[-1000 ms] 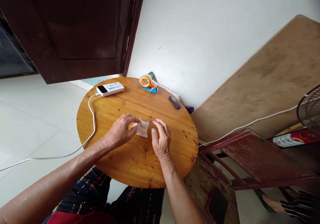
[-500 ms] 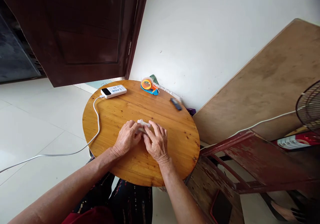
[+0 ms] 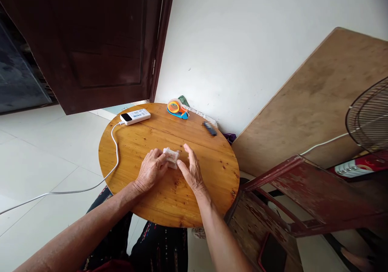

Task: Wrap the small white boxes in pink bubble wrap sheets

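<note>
A small white packet in crinkled clear plastic (image 3: 172, 158) lies on the round wooden table (image 3: 142, 140). My left hand (image 3: 152, 169) grips its left side, with the thumb near its lower edge and the fingers over the top. Just to the right, my right hand (image 3: 191, 171) is open, its thumb by the packet's right edge and its fingers raised and apart. What is inside the plastic cannot be made out.
On the table stand a white device (image 3: 138, 116) with a white cable (image 3: 117, 154), an orange and blue tape dispenser (image 3: 177, 109) and a blurred dark object (image 3: 209, 128). A wooden chair (image 3: 291, 191) with a phone (image 3: 273, 254) and a fan (image 3: 370, 114) are at the right.
My right hand has let go of the packet and moved right, its fingers spreading. More of the packet shows now. My left hand stays on it. The view has shifted slightly.
</note>
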The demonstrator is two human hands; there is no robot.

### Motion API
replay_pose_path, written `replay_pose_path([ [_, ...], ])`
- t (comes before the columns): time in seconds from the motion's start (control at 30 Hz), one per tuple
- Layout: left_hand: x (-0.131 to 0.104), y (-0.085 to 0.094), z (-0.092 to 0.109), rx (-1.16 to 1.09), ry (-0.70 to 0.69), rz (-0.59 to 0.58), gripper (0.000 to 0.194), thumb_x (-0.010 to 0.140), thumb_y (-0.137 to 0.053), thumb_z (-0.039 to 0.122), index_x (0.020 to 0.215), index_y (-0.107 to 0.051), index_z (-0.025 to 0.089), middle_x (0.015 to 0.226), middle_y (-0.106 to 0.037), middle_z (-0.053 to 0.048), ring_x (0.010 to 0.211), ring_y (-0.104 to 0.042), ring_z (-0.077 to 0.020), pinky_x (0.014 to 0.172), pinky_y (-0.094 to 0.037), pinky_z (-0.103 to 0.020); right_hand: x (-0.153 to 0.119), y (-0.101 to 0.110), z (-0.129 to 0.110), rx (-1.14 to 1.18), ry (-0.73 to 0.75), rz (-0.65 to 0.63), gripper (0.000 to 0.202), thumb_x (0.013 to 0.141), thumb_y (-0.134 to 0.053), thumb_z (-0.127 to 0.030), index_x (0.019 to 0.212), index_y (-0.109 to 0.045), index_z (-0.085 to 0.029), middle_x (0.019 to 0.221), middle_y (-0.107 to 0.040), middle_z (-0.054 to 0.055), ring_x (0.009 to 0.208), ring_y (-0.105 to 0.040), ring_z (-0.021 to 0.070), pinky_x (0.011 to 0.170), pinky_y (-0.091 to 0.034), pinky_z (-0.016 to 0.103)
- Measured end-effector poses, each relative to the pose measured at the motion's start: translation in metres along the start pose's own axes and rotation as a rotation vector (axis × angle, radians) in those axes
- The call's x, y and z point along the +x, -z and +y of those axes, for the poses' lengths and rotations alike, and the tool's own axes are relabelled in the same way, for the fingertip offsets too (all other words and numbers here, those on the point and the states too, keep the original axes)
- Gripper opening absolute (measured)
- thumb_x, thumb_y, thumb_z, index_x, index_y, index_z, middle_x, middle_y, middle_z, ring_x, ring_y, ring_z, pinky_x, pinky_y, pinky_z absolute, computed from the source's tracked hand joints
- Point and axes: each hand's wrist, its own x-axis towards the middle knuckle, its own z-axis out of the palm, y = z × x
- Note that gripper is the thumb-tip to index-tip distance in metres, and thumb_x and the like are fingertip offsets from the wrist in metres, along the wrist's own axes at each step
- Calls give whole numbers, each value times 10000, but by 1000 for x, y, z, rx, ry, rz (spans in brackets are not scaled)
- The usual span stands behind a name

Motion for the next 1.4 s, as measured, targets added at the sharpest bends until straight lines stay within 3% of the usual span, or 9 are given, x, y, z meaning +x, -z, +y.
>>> replay_pose_path([
  [0.07, 0, 0, 0, 7, 3, 2, 258, 871, -554, 161, 1087, -689, 205, 961, -610, -71, 880, -567, -227, 811, -491, -346, 4, -1, 4, 97, -33, -95, 570, 858, -572, -275, 1418, -481, -216, 1367, -624, 121, 1253, -589, 270, 1067, -462, 456],
  [0.17, 1, 0, 1, 22, 23, -17, 265, 872, -570, 167, 1105, -686, 219, 966, -612, -66, 888, -574, -225, 816, -491, -343, 7, -1, 0, 134, -14, -123, 420, 853, -551, -242, 1270, -607, -230, 1217, -710, 84, 1146, -649, 252, 1024, -493, 422],
  [0.5, 19, -6, 6, 37, 33, -69, 204, 881, -584, 189, 1043, -705, 221, 952, -615, -75, 890, -598, -233, 818, -507, -349, 3, -7, -4, -75, 26, 27, 391, 857, -598, -302, 1233, -625, -196, 1198, -721, 136, 1112, -668, 310, 985, -502, 481],
  [0.7, 9, -3, -4, -140, 56, 7, 492, 819, -554, 136, 1303, -573, 226, 937, -619, -34, 815, -618, -176, 786, -528, -293, 1, -1, -4, -70, 55, 138, 352, 902, -553, -326, 1222, -626, -198, 1294, -660, 147, 1223, -605, 298, 1052, -466, 502],
  [0.83, 7, 2, -7, -273, 175, 72, 411, 773, -553, 140, 1174, -618, 198, 846, -612, -12, 759, -609, -163, 745, -525, -282, -3, 6, -8, -79, 77, 176, 288, 911, -564, -311, 1165, -654, -210, 1286, -656, 138, 1216, -603, 288, 1052, -468, 496],
  [0.97, 9, 4, -6, -373, 264, 57, 263, 774, -549, 138, 1012, -652, 183, 808, -618, -8, 716, -610, -142, 714, -520, -262, -6, 9, -11, -75, 98, 187, 283, 901, -585, -275, 1168, -659, -214, 1287, -653, 130, 1215, -602, 277, 1052, -475, 474],
  [1.23, 6, 3, 1, -419, 260, -11, 262, 801, -554, 150, 1037, -659, 190, 993, -657, -58, 892, -647, -191, 821, -546, -326, 5, 16, -18, -69, 59, 38, 255, 903, -582, -234, 1134, -687, -260, 1276, -662, 101, 1214, -600, 272, 1068, -460, 469],
  [1.4, 6, 2, 5, -437, 245, -30, 321, 774, -543, 106, 1064, -645, 199, 1037, -663, -62, 957, -642, -212, 867, -537, -353, 25, 24, -24, -198, 122, -114, 247, 883, -595, -214, 1087, -718, -279, 1253, -683, 81, 1159, -628, 281, 997, -478, 458],
])
